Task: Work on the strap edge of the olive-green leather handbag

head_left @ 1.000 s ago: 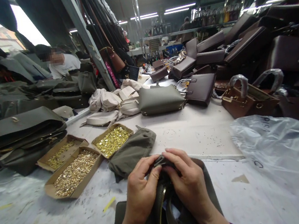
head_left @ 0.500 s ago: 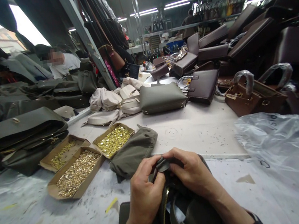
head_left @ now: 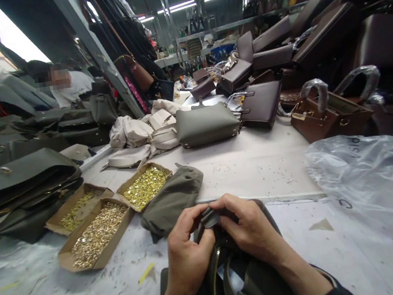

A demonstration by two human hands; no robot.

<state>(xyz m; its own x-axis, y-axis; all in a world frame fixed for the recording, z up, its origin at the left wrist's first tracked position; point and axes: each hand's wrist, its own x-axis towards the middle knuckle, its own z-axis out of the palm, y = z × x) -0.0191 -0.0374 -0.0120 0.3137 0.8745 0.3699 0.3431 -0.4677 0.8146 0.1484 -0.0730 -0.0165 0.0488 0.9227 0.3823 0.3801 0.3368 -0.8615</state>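
A dark olive handbag (head_left: 246,283) with a gold zipper lies at the near edge of the white worktable (head_left: 258,163). Both hands pinch a small dark tab (head_left: 210,217) at the bag's top end. My left hand (head_left: 186,252) grips it from the left, my right hand (head_left: 247,228) from the right, fingertips nearly touching. An olive fabric pouch (head_left: 171,200) lies just beyond my left hand. Three open cardboard trays of small gold metal fittings (head_left: 97,226) sit to the left of it.
Olive bags (head_left: 20,183) are stacked at the left, beige bags (head_left: 135,134) and a grey handbag (head_left: 206,124) in the middle, brown bags (head_left: 328,115) at the right. A crumpled clear plastic sheet (head_left: 374,175) lies at the right. A person in white (head_left: 68,83) works at the far left.
My hands stay pinched on the bag's tab, with only small shifts of the fingers. The view has drifted slightly to the right and down.
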